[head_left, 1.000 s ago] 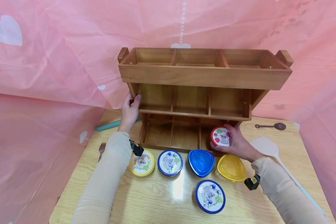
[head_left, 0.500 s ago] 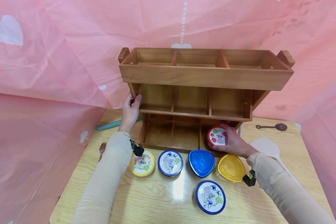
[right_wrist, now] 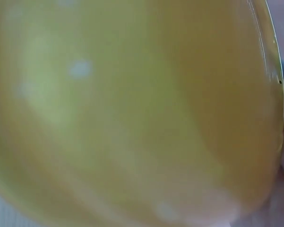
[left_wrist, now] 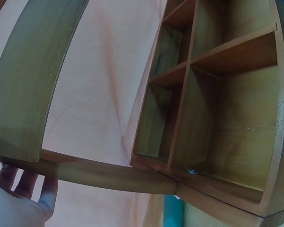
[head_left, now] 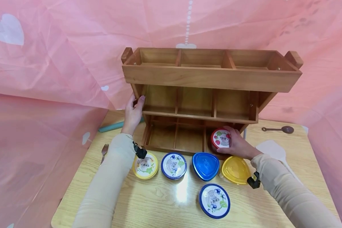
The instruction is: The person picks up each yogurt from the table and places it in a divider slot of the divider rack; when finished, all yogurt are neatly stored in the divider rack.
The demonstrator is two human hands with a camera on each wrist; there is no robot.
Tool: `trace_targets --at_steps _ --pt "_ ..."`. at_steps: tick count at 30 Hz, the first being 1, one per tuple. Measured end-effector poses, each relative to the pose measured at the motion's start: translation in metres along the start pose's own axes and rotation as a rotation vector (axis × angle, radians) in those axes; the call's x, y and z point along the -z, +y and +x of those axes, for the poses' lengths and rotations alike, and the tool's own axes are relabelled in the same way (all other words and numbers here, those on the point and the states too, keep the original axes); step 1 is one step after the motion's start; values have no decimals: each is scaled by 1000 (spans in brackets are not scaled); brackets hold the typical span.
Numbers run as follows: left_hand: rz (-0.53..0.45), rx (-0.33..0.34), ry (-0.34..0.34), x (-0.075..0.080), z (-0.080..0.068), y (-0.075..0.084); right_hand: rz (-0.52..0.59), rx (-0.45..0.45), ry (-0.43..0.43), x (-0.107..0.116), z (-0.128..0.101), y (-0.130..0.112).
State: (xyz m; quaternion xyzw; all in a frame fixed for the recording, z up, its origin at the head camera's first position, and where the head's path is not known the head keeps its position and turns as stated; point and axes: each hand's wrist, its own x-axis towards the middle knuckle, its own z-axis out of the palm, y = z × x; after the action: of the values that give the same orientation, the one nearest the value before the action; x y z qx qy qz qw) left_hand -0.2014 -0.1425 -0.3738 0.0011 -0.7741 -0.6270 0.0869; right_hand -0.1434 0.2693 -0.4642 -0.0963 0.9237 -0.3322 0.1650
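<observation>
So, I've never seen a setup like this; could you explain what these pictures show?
There's no machine: a person works with bare hands. The wide picture comes from a camera on the head; the other two, from the wrists. The left hand holds the side of a wooden shelf, while the right hand grips a red-lidded tub at its lower right compartment. On the table sit five tubs with blue or yellow lids, a fork and a dark spoon. A blurred yellow surface mostly fills the right-wrist view.

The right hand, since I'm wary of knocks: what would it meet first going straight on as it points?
The right hand would probably press the red tub it holds against the nearest lower divider first, though depth is unclear in the head view.
</observation>
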Motion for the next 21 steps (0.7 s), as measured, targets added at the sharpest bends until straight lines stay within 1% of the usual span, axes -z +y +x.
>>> trace_targets --at_steps 5,9,16,18,21 --pt "-4 1 3 -1 0 1 24 -1 -8 0 -2 2" --pt "-1 10 2 -1 0 1 29 27 -2 1 -5 1" --pt "-1 13 -1 0 -1 2 46 71 41 14 -14 -2" --pt "-1 6 0 0 -1 2 61 82 42 19 -19 -4" --pt "0 6 -1 -1 -1 3 90 67 29 24 -29 -9"
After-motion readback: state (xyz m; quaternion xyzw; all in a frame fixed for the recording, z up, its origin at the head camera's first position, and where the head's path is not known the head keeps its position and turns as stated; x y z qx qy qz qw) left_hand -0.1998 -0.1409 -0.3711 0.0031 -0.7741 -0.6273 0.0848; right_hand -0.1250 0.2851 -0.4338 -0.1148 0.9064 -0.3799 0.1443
